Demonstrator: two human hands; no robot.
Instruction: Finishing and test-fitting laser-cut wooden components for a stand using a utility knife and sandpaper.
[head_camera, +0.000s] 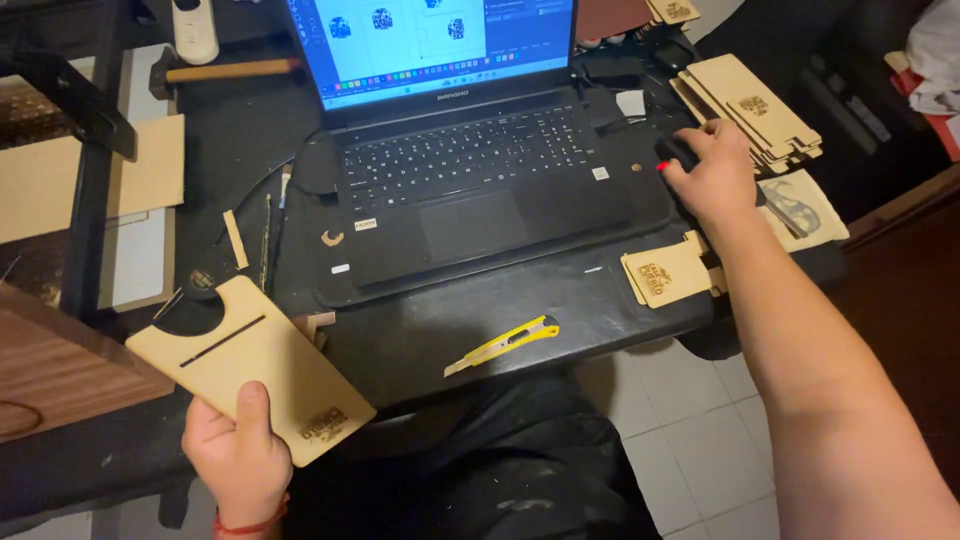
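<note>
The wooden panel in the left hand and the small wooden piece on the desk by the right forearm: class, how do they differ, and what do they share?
The wooden panel is larger; the small wooden piece is much smaller. The panel is gripped by the left hand and lifted off the desk; the small piece lies flat on the black desk, untouched. The panel has a long slot and a curved notch; the small piece shows neither. Both are pale wood with a dark engraved mark.

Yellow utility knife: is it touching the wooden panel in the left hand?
Apart. The head view shows the yellow utility knife lying on the black desk, with bare desk between it and the wooden panel.
</note>
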